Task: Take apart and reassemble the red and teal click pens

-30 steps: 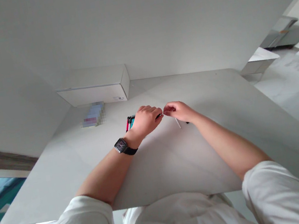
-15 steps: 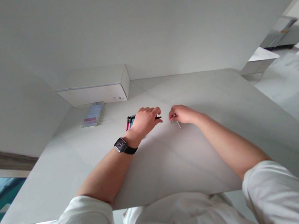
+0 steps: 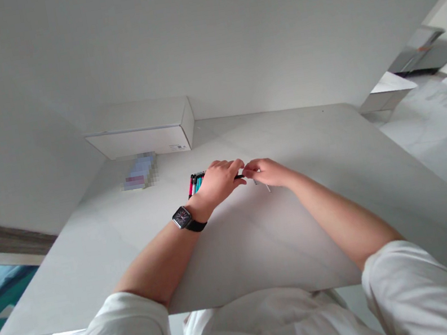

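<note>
My left hand, with a watch on its wrist, is closed around a slim black pen whose end sticks out to the right between thumb and fingers. My right hand meets that end with its fingertips pinched together; whatever lies inside the pinch is hidden. Below the right hand, a thin whitish stick and a tiny light piece lie on the table. Several pens in red, white, black and teal rest side by side, partly covered by my left hand.
A long white box stands against the wall at the back left of the white table. In front of it lies a blurred bluish packet. A wall rises behind the table's back edge.
My right hand has moved left, away from the small loose parts, and its fingertips now reach the black pen's end. My left hand has shifted slightly to the right.
</note>
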Available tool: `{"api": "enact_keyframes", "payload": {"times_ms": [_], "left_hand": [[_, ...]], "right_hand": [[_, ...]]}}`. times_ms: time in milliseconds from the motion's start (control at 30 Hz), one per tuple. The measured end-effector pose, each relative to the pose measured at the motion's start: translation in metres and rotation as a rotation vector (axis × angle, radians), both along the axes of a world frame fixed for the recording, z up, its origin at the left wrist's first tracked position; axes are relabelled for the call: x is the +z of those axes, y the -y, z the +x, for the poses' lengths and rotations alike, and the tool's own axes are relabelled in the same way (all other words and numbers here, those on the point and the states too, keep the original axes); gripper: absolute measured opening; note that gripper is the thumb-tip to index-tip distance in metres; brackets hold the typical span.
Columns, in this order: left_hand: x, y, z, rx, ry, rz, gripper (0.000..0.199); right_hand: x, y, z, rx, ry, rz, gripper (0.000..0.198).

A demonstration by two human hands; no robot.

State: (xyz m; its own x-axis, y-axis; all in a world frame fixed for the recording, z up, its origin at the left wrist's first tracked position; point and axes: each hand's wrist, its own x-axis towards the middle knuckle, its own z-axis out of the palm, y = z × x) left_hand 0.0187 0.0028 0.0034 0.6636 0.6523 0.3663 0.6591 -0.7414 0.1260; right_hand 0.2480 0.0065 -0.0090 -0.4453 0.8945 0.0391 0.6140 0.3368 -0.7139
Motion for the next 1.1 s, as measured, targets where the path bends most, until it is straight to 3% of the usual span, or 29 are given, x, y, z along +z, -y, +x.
{"api": "enact_keyframes", "payload": {"times_ms": [133, 267, 500, 767, 1100], "left_hand": [[0.005, 0.003, 0.001, -0.023, 0.002, 0.022, 0.045], [0.008, -0.001, -0.005, -0.024, 0.001, 0.059, 0.050], [0.008, -0.006, -0.011, 0.012, -0.019, 0.109, 0.016], [0.010, -0.002, -0.005, 0.036, -0.009, 0.062, 0.025], [0.004, -0.002, -0.003, 0.093, -0.029, 0.039, 0.030]], "right_hand": [[-0.003, 0.001, -0.003, 0.025, -0.082, -0.068, 0.024], [-0.001, -0.007, 0.010, -0.025, -0.116, -0.050, 0.019], [-0.002, -0.017, 0.027, -0.050, -0.143, -0.093, 0.024], [0.001, -0.012, 0.023, -0.044, -0.118, -0.101, 0.039], [0.001, -0.010, 0.019, -0.066, -0.127, -0.060, 0.026]]}}
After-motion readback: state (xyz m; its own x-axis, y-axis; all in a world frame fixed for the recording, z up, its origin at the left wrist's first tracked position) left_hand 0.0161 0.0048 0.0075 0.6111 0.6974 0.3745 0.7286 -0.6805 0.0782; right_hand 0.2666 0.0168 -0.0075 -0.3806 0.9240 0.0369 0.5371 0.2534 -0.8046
